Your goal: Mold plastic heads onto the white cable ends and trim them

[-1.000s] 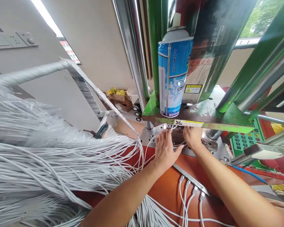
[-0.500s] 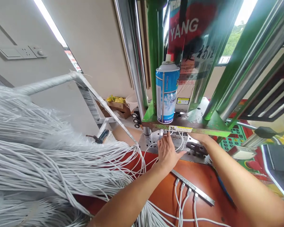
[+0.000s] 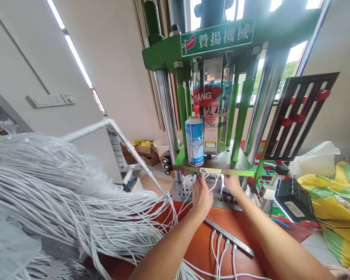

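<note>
**Left hand [image 3: 202,196] and right hand [image 3: 231,186] reach in at the foot of a green machine [image 3: 242,112]**

In the head view, both hands work just below the front edge of the green plate [image 3: 236,172]. The left hand is turned back up, its fingers pointing away toward the loose cables [image 3: 216,183] that hang below the plate. Its fingertips are partly covered there, so I cannot tell whether they are apart or pinched on something. The right hand is near it on the other side of those cables, its fingers largely hidden by the plate; I cannot tell whether it grips anything. The loose cables lie between the two hands, above a metal base [image 3: 184,190] with holes in it.

Nearer the viewer, a metal bar [image 3: 240,245] lies slantwise on the orange-red surface [image 3: 200,247], between the forearms. Four white plugs [image 3: 226,242] sit along it, their cables running toward the bottom edge.

A blue and white spray can [image 3: 195,143] stands upright on the plate, above the left hand. A large heap of pale cables [image 3: 125,221] fills the left side, partly under clear plastic. To the right are a dark box [image 3: 293,198] and a yellow and green bag [image 3: 332,190]. Behind, a cardboard box [image 3: 147,154] sits beside a white bucket [image 3: 161,147].
</note>
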The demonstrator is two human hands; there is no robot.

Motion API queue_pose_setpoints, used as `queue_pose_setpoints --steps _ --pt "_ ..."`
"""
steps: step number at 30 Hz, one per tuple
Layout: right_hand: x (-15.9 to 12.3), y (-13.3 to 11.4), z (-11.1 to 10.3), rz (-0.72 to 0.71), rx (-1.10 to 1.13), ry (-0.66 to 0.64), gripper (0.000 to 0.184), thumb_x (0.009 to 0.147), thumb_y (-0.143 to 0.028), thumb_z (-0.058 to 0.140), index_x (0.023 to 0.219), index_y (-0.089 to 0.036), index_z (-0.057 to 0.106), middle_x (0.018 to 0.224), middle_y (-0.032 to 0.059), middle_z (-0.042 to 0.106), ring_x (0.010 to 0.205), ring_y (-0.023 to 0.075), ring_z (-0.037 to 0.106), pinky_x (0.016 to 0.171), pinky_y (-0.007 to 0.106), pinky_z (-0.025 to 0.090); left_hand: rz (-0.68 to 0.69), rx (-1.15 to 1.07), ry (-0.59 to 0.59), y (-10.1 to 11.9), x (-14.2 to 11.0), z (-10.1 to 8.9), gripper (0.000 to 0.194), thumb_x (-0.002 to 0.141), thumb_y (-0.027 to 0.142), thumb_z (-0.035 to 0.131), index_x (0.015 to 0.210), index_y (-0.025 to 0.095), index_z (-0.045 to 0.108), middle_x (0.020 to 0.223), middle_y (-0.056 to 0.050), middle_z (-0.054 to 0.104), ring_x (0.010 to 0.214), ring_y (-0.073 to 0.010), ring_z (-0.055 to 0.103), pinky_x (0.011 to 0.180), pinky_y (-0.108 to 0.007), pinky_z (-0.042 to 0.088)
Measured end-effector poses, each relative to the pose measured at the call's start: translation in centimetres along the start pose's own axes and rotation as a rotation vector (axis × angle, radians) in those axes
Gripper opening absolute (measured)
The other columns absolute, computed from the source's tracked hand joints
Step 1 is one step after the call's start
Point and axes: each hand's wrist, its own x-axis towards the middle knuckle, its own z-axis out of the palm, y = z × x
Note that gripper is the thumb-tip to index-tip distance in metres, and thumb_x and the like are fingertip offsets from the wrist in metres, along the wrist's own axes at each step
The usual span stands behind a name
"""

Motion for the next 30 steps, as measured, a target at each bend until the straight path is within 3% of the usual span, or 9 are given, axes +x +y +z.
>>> queue_pose_setpoints --steps 3,5,9,11,13,16,18,24,30 --pt "-3.8 0.7 -0.7 0.051 0.072 0.107 0.032 0.104 -0.042 0.065 0.124 -0.017 0.066 0.119 0.0075 0.069 0.099 0.0199 0.069 0.087 0.040 0.061 -0.109 -0.375 -0.225 0.8 -2.0 -3.5 0.069 0.083 0.004 0.066 0.146 0.017 0.043 0.096 -0.006 0.070 0.091 -0.0253 0.073 0.092 -0.043 0.057" --pt "-6.8 0.6 -1.7 0.041 0.128 0.155 0.026 0.107 -0.041 0.057 0.111 -0.018 0.066 0.105 0.0048 0.068 0.090 0.0181 0.067 0.082 0.037 0.059 -0.329 -0.659 -0.466 1.7 -4.1 -6.5 0.070 0.083 0.019 0.075 0.144 0.019 0.040 0.090 0.000 0.068 0.064 -0.0175 0.070 0.068 -0.032 0.057" --pt "-12.3 -1.6 -4.4 -0.008 0.209 0.236 0.024 0.111 -0.035 0.042 0.105 -0.023 0.061 0.098 0.0065 0.065 0.092 0.0225 0.064 0.082 0.040 0.055 -0.599 -1.173 -0.983 3.7 -8.3 -11.2 0.081 0.066 0.029 0.095 0.130 0.016 0.047 0.085 -0.005 0.074 0.053 -0.0149 0.067 0.051 -0.022 0.047" --pt "-14.1 -3.0 -5.5 -0.029 0.223 0.281 0.020 0.109 -0.030 0.042 0.109 -0.023 0.060 0.102 0.0089 0.063 0.096 0.0250 0.062 0.084 0.043 0.054 -0.620 -1.320 -1.120 4.5 -9.8 -12.0 0.076 0.064 0.036 0.097 0.122 0.015 0.052 0.081 -0.009 0.076 0.050 -0.0159 0.067 0.049 -0.022 0.047" --pt "-15.4 -4.1 -6.2 -0.054 0.224 0.328 0.018 0.108 -0.026 0.043 0.114 -0.022 0.060 0.105 0.0107 0.062 0.100 0.0269 0.061 0.088 0.047 0.053 -0.595 -1.402 -1.184 5.3 -10.8 -11.9 0.071 0.067 0.047 0.096 0.117 0.013 0.058 0.081 -0.013 0.078 0.051 -0.0176 0.068 0.051 -0.024 0.050" --pt "-16.5 -4.9 -6.7 -0.094 0.203 0.411 0.022 0.105 -0.020 0.044 0.121 -0.022 0.059 0.108 0.0113 0.061 0.105 0.0279 0.059 0.093 0.049 0.051 -0.593 -1.388 -1.176 6.4 -11.3 -11.1 0.068 0.073 0.058 0.091 0.112 0.010 0.065 0.079 -0.013 0.076 0.055 -0.0189 0.070 0.055 -0.027 0.054" --pt "-16.9 -5.0 -6.8 -0.116 0.182 0.459 0.024 0.104 -0.018 0.045 0.123 -0.023 0.059 0.109 0.0108 0.060 0.107 0.0276 0.058 0.094 0.049 0.050 -0.630 -1.333 -1.092 6.9 -11.4 -10.6 0.064 0.077 0.063 0.086 0.108 0.010 0.068 0.071 -0.008 0.072 0.051 -0.0166 0.066 0.051 -0.026 0.052" --pt "-17.4 -4.2 -6.0 -0.097 0.116 0.498 0.026 0.103 -0.013 0.047 0.125 -0.021 0.059 0.111 0.0115 0.060 0.109 0.0274 0.058 0.095 0.047 0.050 -0.667 -1.196 -0.774 6.8 -12.0 -8.4 0.055 0.084 0.065 0.080 0.092 0.011 0.070 0.050 0.008 0.045 0.037 -0.0027 0.022 0.036 -0.019 0.014" --pt "-17.8 -4.0 -4.7 -0.018 0.018 0.442 0.017 0.106 -0.018 0.048 0.118 -0.018 0.060 0.105 0.0129 0.062 0.103 0.0299 0.057 0.088 0.047 0.047 -0.731 -1.174 -0.567 6.6 -12.8 -7.1 0.057 0.080 0.067 0.081 0.089 0.013 0.068 0.050 0.010 0.039 0.040 -0.0024 0.016 0.039 -0.021 0.009"
